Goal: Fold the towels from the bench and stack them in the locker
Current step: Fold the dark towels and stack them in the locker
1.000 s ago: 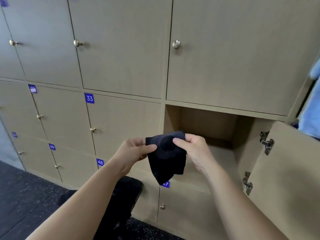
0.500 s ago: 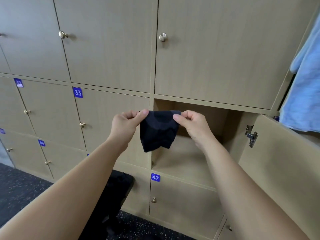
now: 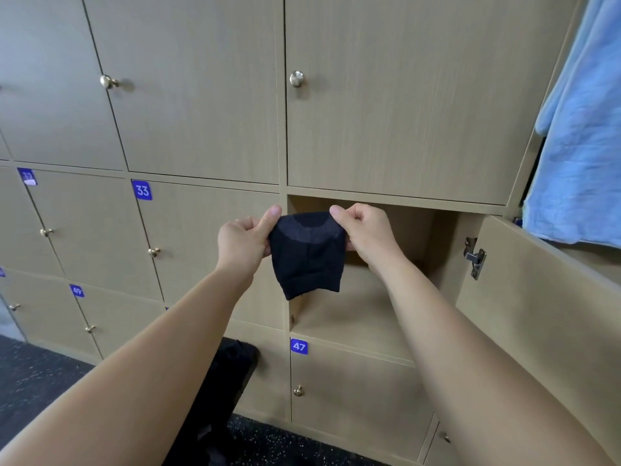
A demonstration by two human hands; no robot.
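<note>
Status: both hands are up in front of the open light-wood locker compartment (image 3: 356, 317), the one above the blue "47" label (image 3: 298, 346). Its wooden door (image 3: 537, 324) is swung out to the right, metal hinge (image 3: 474, 257) exposed.

Left hand (image 3: 245, 240): thumb and curled fingers pinch the upper left corner of the small dark navy folded cloth (image 3: 307, 260). Right hand (image 3: 366, 232): same pinch on the upper right corner. Both are grasping, neither has let go.

The cloth hangs in the air between the hands, top edge stretched flat, lower end tapering down free. It sits at the mouth of the compartment, overlapping its left edge in view, not resting on the shelf. Can't tell from this angle whether it has crossed the front plane.

Progress, my read: this piece looks folded at least once and about ready to place. No stack shows on the visible part of the locker floor; the strip behind cloth and hands is hidden. Placing not done.

Left to do: set it down inside, then the rest. Bench is out of view, so remaining count unknown. Light blue fabric (image 3: 584, 146) hangs at far right, may be another towel, can't confirm. Black bag-like object (image 3: 232, 381) on the dark speckled floor (image 3: 40, 381) below, not involved
</note>
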